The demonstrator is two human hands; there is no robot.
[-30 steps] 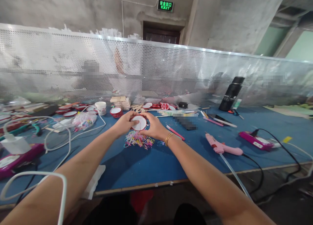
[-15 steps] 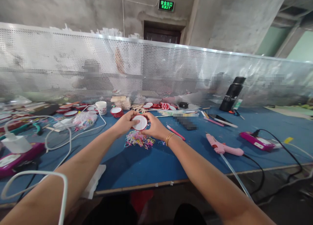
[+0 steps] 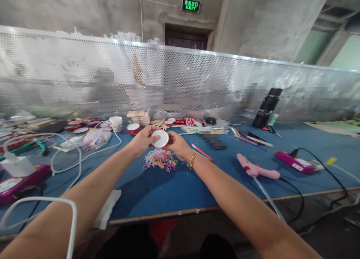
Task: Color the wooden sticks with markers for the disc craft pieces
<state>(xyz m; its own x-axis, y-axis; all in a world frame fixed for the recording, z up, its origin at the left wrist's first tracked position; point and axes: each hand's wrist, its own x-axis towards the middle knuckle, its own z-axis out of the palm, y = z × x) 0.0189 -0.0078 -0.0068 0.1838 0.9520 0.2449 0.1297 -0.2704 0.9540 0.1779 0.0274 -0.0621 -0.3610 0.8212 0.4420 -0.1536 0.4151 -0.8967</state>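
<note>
Both my hands hold a small round lid (image 3: 160,138), white inside with a red rim, above the blue table (image 3: 174,184). My left hand (image 3: 142,140) grips its left edge with curled fingers. My right hand (image 3: 177,145), a gold bracelet on its wrist, pinches the right edge. Just below them lies a heap of coloured rubber bands (image 3: 159,160). More red-and-white lids (image 3: 184,122) lie behind.
A pink glue gun (image 3: 254,169) with a glue stick and black cord lies to the right. A black flask (image 3: 266,107) stands at the back. White cables (image 3: 70,154), a paper cup (image 3: 116,123) and a bagged bundle (image 3: 97,137) are on the left. A perforated screen (image 3: 180,83) closes off the far side.
The lid has risen slightly and tilted between my hands; my right hand has shifted a little under it. Nothing else has moved.
</note>
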